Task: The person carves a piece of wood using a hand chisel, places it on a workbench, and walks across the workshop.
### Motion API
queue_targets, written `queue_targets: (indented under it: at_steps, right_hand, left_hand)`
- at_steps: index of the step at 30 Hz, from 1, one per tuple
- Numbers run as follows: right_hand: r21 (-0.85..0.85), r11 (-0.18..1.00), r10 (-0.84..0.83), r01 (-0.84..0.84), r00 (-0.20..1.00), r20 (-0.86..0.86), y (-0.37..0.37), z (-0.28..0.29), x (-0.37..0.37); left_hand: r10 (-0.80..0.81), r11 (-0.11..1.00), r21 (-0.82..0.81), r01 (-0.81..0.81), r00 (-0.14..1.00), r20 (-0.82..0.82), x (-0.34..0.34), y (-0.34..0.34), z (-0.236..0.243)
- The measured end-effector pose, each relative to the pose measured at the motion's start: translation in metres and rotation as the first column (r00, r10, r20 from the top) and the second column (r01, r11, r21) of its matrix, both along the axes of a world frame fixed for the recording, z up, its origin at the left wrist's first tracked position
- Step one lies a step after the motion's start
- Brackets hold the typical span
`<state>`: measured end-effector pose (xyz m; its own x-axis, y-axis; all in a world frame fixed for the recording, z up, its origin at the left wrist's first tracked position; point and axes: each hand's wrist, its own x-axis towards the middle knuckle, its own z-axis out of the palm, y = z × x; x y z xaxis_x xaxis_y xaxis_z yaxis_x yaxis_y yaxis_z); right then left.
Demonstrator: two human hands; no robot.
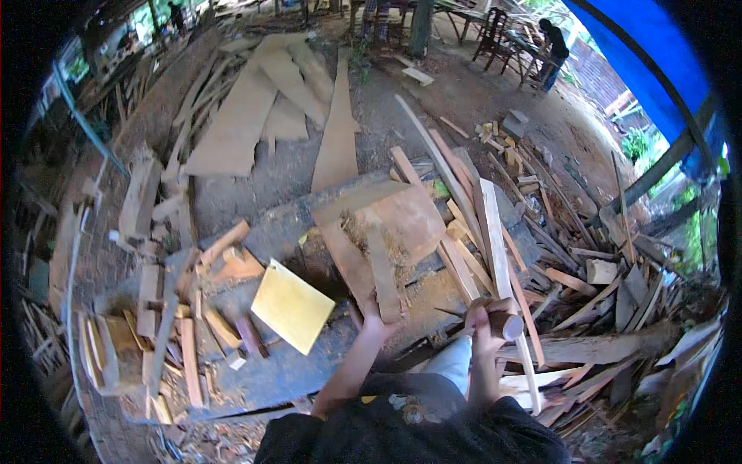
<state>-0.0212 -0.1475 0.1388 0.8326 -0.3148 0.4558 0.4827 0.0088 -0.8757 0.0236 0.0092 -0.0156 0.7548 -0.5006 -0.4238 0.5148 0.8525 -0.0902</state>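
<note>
My left hand (376, 331) is closed at the near end of a narrow, grey-brown wooden strip (382, 271). This strip lies on a wide brown board (413, 224) scattered with wood chips. To the right, my right hand (485, 331) is wrapped round a short, thick wooden piece (506, 325) with a pale round end, like a mallet head; the rest of it is hidden by the hand. Left of my left hand, a yellow rectangular sheet (294, 305) lies flat on the dark workbench (267, 379).
Offcuts (224, 325) cover the bench's left part. Long pale slats (495, 240) lean at the right, beside a heap of scrap wood (603, 309). Large brown sheets (232, 131) lie on the ground beyond. Another person (553, 54) stands far off by a wooden chair (491, 35).
</note>
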Motion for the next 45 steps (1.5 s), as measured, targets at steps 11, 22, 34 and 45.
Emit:
queue_targets:
  at_steps: [11,22,34,45]
  right_hand:
    - [-0.148,0.989,0.059,-0.008,0.937,0.346,0.046,0.028,0.031]
    - [-0.406,0.901,0.329,-0.153,0.850,0.412,0.069,-0.036,0.078]
    - [-0.345,0.915,0.322,-0.209,0.893,0.313,0.079,-0.036,0.112]
    - [-0.319,0.871,0.457,-0.373,0.854,0.249,0.086,-0.056,0.137]
  left_hand:
    - [0.080,0.994,0.069,-0.089,0.989,0.122,0.003,-0.006,-0.007]
    - [0.147,0.793,0.538,-0.285,0.947,0.285,-0.004,-0.025,0.051]
    - [0.235,0.821,0.561,-0.111,0.960,-0.154,0.007,-0.027,0.074]
    - [0.119,0.927,0.371,-0.043,0.976,-0.185,0.011,-0.011,0.074]
